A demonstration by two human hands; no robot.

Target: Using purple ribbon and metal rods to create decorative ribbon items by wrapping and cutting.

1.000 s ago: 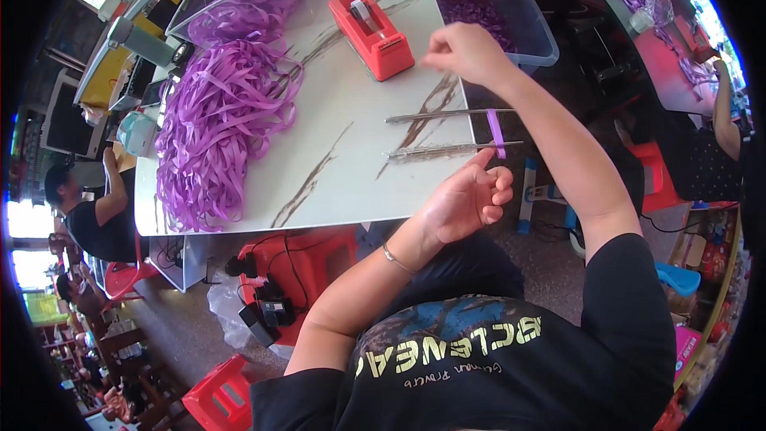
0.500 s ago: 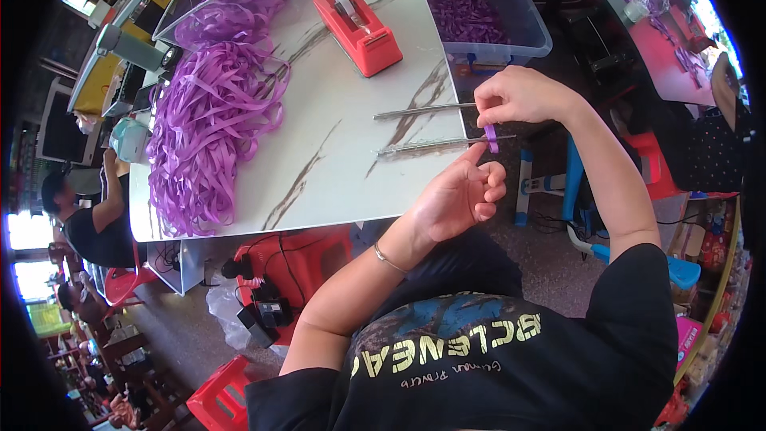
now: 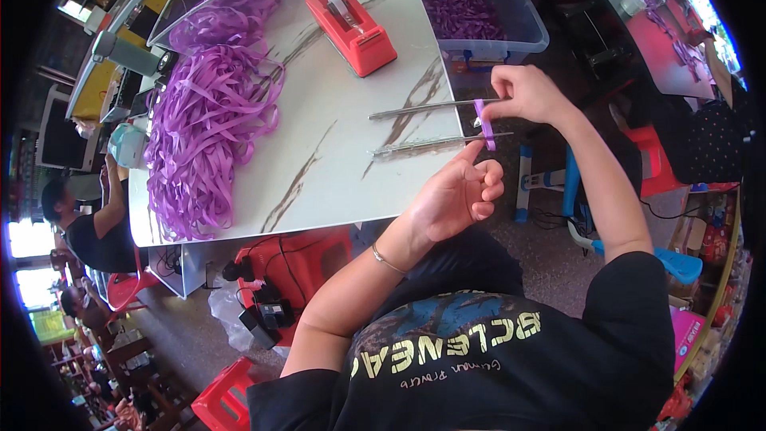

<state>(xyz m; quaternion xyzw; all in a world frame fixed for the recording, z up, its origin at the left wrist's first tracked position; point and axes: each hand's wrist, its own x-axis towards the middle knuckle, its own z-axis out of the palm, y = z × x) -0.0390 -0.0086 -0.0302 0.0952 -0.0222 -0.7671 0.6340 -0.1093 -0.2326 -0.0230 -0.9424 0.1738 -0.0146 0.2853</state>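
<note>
Two thin metal rods, the far one (image 3: 415, 109) and the near one (image 3: 423, 145), lie side by side and stick out past the table's right edge. A short band of purple ribbon (image 3: 480, 110) spans both rods near their outer ends. With thumb and fingers, my right hand (image 3: 523, 96) pinches this ribbon beside the far rod. My left hand (image 3: 461, 195) is below the near rod, its forefinger stretched up to the rod next to the ribbon. Its other fingers curl loosely, and nothing shows in the palm. Clear tape or film appears wrapped along the near rod.
A large heap of purple ribbon (image 3: 203, 136) covers the left of the marble-patterned table (image 3: 311, 183). Behind the rods stands a red tape dispenser (image 3: 351, 29). A clear bin (image 3: 523, 32) holds purple pieces. Below are a red stool (image 3: 319, 259) and cables. Another person (image 3: 96, 223) sits at left.
The ribbon, earlier seen around the near rod, now reaches across to the far rod. My right hand has shifted slightly with it. My left hand stays nearly still.
</note>
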